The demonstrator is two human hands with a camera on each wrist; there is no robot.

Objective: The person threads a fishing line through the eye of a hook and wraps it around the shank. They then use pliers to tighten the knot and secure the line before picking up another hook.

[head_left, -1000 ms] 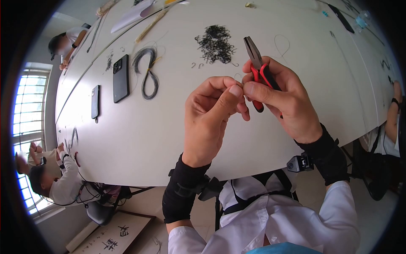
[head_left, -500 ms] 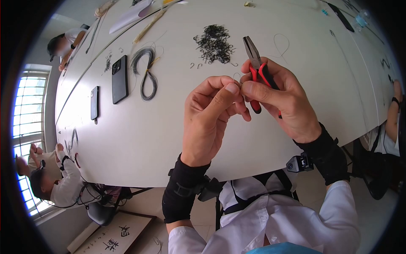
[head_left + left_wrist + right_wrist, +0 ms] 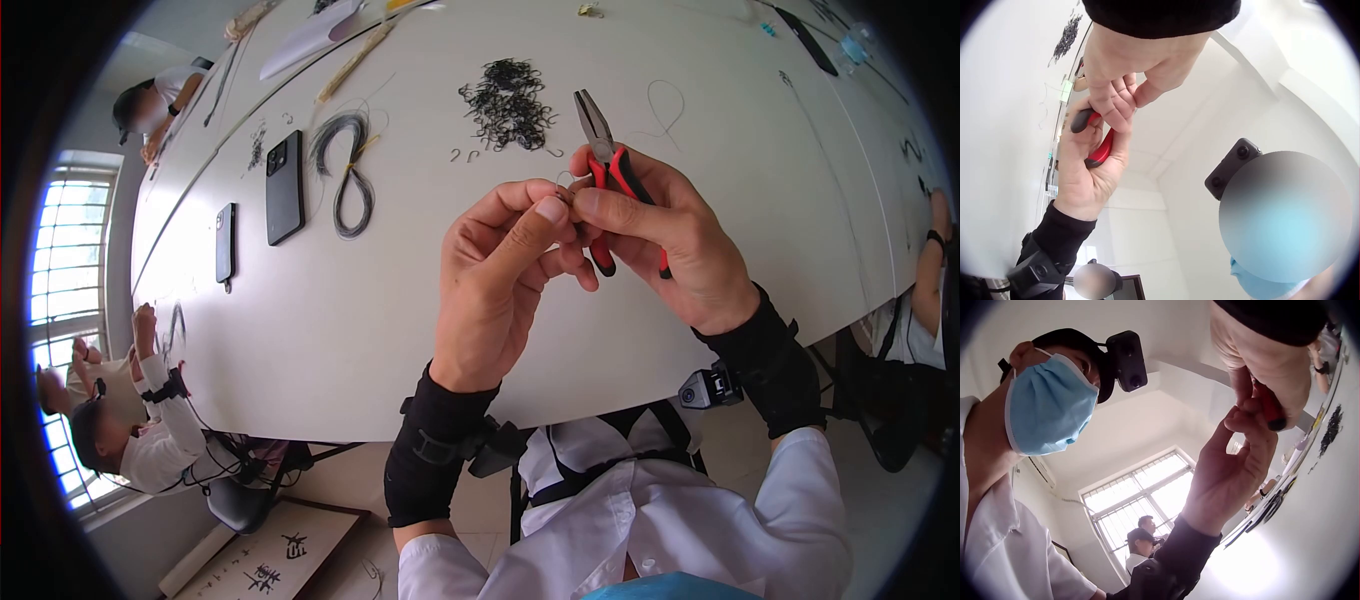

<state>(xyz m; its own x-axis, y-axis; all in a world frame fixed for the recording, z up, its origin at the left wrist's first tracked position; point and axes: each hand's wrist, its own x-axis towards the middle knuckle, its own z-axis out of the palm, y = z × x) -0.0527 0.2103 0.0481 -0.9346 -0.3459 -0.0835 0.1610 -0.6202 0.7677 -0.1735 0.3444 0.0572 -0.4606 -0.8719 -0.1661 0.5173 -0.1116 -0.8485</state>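
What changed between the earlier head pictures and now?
At lower left, the person in white has raised a hand. Nothing was visibly taken or let go: the right hand still holds the red-and-black metal pliers, the left hand still pinches a fine strand, the heap of black hook-shaped pieces stays put.

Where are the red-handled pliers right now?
In the head view, the pliers sit in the right hand, right of the left hand, their tips right of the black hook pile.

Pliers point(image 3: 601, 152): red and black handles, grey metal nose
Hook pile point(image 3: 507, 105): black
Strand coil point(image 3: 368, 203): dark grey
Counter point(image 3: 330, 340): white
Shirt point(image 3: 600, 520): white
Face mask point(image 3: 1050, 406): light blue, white edging
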